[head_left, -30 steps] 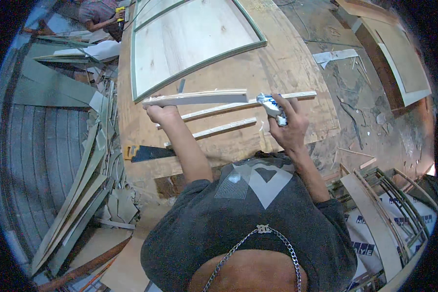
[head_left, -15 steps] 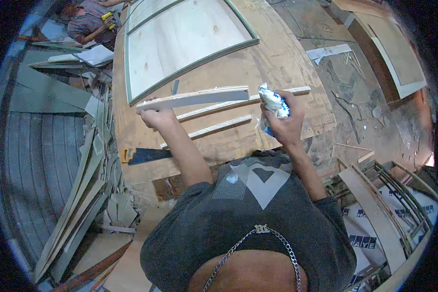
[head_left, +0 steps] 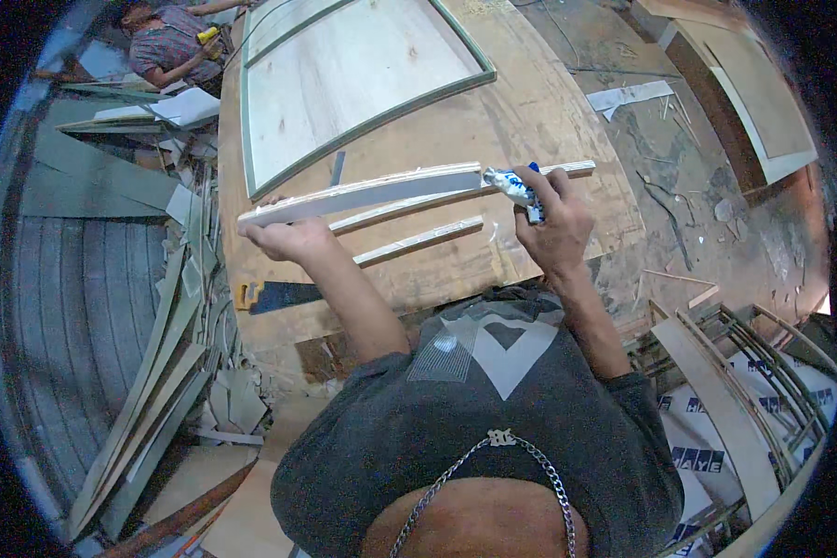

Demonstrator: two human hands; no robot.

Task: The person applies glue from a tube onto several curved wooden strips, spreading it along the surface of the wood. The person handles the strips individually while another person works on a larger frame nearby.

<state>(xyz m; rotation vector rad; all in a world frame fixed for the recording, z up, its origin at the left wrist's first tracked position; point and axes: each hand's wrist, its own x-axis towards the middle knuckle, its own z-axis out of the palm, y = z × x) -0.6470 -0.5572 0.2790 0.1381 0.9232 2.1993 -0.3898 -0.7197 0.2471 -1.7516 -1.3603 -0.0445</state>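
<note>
So the left hand (head_left: 293, 240) has a pale wood strip (head_left: 372, 192) gripped near its left end, palm under it and fingertips poking out past the far edge. The strip looks held up over the table (head_left: 567, 112), with its light, rough-looking edge facing up and a smooth grey side toward the person. I'd guess it's light and pretty stiff, but holding it by one end lets the far end wobble, so a grip closer to the middle would be steadier. The right hand (head_left: 558, 223) has its fingers wrapped around a crumpled white-and-blue pouch (head_left: 513, 188), tip right by the strip's right end; can't tell if they touch. That pouch seems soft and squishy, maybe slippery, so I'd hold it around the body and go easy on the squeeze. A shorter strip (head_left: 418, 240) and a longer strip (head_left: 567, 169) lie on the table, handsaw (head_left: 284, 295) off to the left.
</note>
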